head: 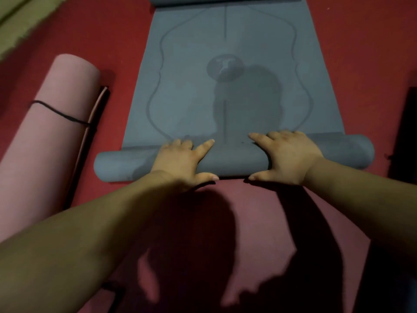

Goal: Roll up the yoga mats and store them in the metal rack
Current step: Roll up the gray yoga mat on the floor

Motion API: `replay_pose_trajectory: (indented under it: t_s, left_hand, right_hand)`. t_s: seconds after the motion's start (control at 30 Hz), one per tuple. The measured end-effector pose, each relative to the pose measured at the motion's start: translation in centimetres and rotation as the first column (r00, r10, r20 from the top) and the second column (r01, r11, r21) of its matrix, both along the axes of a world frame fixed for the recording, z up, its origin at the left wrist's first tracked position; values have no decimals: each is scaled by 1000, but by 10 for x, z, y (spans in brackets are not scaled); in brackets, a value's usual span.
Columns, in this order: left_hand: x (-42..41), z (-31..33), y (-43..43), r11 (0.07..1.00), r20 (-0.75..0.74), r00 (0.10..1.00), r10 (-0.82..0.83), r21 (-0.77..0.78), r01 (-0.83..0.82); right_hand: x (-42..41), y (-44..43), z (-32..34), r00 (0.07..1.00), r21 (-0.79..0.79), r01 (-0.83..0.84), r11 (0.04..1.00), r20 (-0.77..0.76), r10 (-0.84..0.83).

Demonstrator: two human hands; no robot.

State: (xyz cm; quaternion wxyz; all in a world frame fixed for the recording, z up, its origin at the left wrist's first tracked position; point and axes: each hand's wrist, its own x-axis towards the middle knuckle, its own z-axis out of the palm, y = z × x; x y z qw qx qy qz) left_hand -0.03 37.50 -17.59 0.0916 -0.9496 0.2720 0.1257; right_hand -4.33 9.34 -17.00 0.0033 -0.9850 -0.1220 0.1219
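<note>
1. On the red floor (338, 53), middle: grey yoga mat (191, 98), one. Its near end is wound into a slim roll (237, 161) lying crosswise. The greater part lies flat and runs toward the far edge of the floor, where the far end curls up at the top of the view.
2. Left hand (182, 161): palm down on the roll, left of its middle. Fingers are spread and fairly straight over the top, thumb on the near side. It presses and grips nothing.
3. Right hand (286, 157): likewise laid wide on the roll, right of its middle, thumb on the near side.
4. Toward the left edge of the floor: pink yoga mat (45, 132), fully rolled and bound with a black cord (58, 111). It lies beside the grey mat, apart from it.
5. Metal rack: not in view.
6. Progress, as judged: the pink mat is rolled and tied but not stored. The grey mat is at an early stage of rolling, with most of its length left. Storing is left for both.
7. Markings on the grey mat: round emblem (225, 70) with a pale figure, a centre line and curved outline lines. No writing can be read.
8. Sundries: dark object (404, 132) at the right edge and olive-green fabric (22, 23) at the far left corner. Neither can be identified.
</note>
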Motion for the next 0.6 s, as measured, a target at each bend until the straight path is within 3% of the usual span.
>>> replay_pose_trajectory:
  t_s: [0.13, 0.4, 0.6]
  left_hand:
    - [-58, -9, 28, 991, 78, 996, -50, -123, 60]
    - [-166, -10, 68, 974, -41, 985, -169, -162, 160]
    - [-177, -8, 70, 987, -61, 988, -143, -88, 138]
  right_hand:
    - [-53, 17, 4, 996, 49, -13, 999, -84, 17]
    - [-160, 54, 16, 942, 126, -22, 992, -329, 62]
    - [-182, 58, 6, 979, 133, -18, 991, -198, 44]
